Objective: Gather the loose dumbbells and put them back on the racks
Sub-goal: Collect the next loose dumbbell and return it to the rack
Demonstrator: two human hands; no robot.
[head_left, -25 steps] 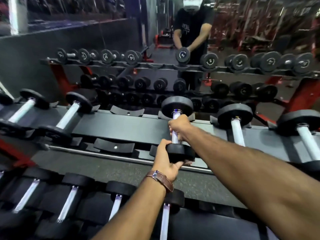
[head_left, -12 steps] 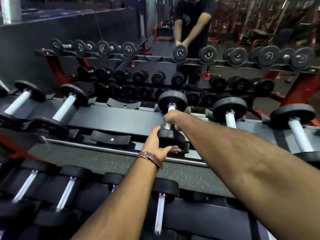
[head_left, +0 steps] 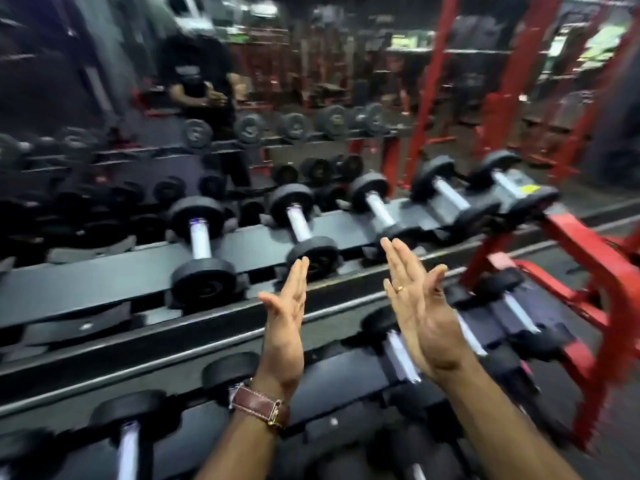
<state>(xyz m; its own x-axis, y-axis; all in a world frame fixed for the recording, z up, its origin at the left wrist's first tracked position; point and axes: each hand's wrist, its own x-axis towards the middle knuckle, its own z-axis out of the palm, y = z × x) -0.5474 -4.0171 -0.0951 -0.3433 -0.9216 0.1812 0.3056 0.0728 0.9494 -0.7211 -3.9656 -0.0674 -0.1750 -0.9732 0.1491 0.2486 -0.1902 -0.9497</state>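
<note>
Head view, dumbbell [head_left: 202,252] racked, beyond empty fingers [head_left: 300,271]

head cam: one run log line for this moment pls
left hand: open, empty | right hand: open, empty | palms facing, apart | dumbbells: on top rack | view: blurred

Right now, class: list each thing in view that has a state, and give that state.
Left hand: open, empty, fingers straight.
Right hand: open, empty.
Nearest top-shelf dumbbell: resting in its cradle, untouched.
Next dumbbell: racked.
Wristwatch: strapped on left wrist.
</note>
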